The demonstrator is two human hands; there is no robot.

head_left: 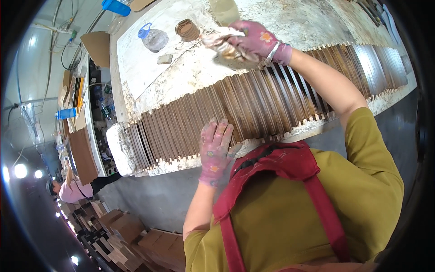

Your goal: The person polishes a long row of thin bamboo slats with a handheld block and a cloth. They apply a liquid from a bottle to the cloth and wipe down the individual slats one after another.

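Observation:
A long row of brown wooden strips [181, 120], set side by side, runs across the white, stained table [156, 88]. Those toward the right look darker and shinier. My left hand [216, 152], in a pink flowered glove, lies with fingers stretched out on the near ends of the strips around the middle of the row. Beyond the row, my right hand [259, 40], gloved alike, grips a crumpled, brown-stained rag [223, 43] over the table. Part of the rag is hidden under the fingers.
Past the rag stand a container of yellowish liquid [225, 11], a small brown pot [187, 31] and a clear jug with a blue lid [155, 39]. A small block [165, 59] lies nearer. Cardboard boxes [127, 226] fill the lower left; a person in pink [74, 192] is at far left.

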